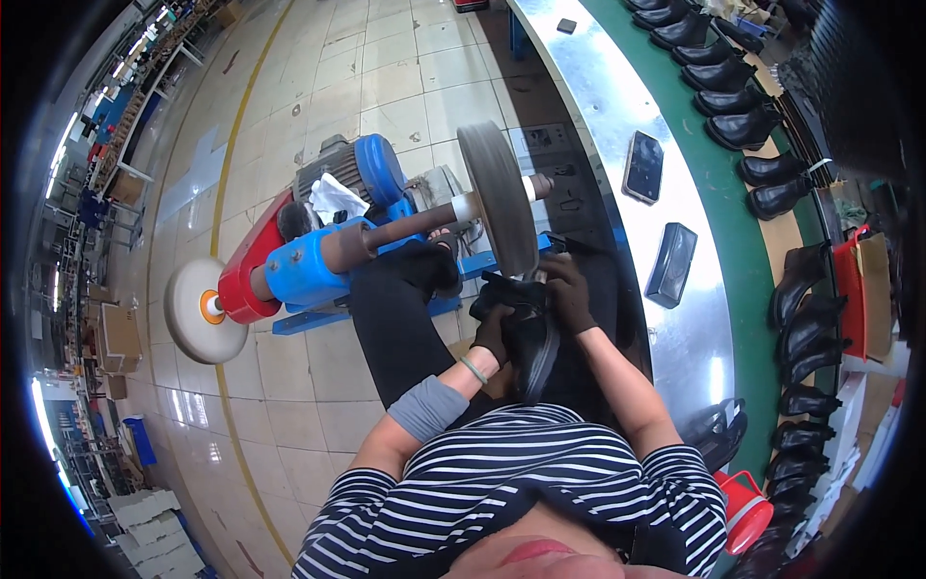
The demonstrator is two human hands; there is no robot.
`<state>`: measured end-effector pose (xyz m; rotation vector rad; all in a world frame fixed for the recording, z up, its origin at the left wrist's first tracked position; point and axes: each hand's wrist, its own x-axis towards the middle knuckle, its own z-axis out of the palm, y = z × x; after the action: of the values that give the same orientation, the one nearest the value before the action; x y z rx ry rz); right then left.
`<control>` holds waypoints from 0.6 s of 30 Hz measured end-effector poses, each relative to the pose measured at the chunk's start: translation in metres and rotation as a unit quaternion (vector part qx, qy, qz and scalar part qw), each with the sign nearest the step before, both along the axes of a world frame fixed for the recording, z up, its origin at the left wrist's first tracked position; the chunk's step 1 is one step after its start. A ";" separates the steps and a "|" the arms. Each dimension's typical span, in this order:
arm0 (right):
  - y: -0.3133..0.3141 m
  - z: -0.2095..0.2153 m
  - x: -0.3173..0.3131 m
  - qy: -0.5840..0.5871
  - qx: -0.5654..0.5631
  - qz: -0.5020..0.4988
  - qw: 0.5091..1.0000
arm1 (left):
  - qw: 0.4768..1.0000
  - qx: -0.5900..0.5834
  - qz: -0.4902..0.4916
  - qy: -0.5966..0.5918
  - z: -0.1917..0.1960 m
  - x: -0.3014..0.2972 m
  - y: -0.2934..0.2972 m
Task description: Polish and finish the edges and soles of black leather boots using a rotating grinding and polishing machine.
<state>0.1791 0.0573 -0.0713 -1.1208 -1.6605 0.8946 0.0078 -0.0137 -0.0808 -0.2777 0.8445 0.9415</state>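
Big factory hall with pale tiled floor (386, 87), plus a shiny curved metal desk (617, 106) edged by a green conveyor belt (743, 251) carrying roughly ten black boots. Two buffing wheels on the blue-and-red motor machine (318, 261): grey disc (497, 198), pale one (201, 311). Glossy black leather shoe (532, 338) just under the grey disc, clamped tight in both dark-gloved grips, left hand (494, 328) and right hand (569, 294).

Single head-worn fisheye view, looking steeply down, close over lap; grey round buffing wheel (498, 198) straight ahead, green conveyor belt (743, 261) right, tiled floor (318, 106) far left.
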 end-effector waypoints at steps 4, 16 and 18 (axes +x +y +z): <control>0.030 -0.062 0.052 -0.135 0.053 0.009 0.989 | 0.998 0.037 -0.043 -0.015 0.027 0.000 0.020; 0.066 -0.096 -0.017 0.486 -0.526 0.116 0.688 | 0.987 0.087 0.132 0.006 0.021 -0.011 0.027; 0.089 -0.146 0.056 0.200 -0.156 0.083 0.964 | 0.992 0.097 0.059 -0.050 0.037 0.033 0.031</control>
<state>0.2354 0.1459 -0.2177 -0.9311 -1.3196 1.4280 0.0411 0.0173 -0.0438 -0.2059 0.6452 1.1026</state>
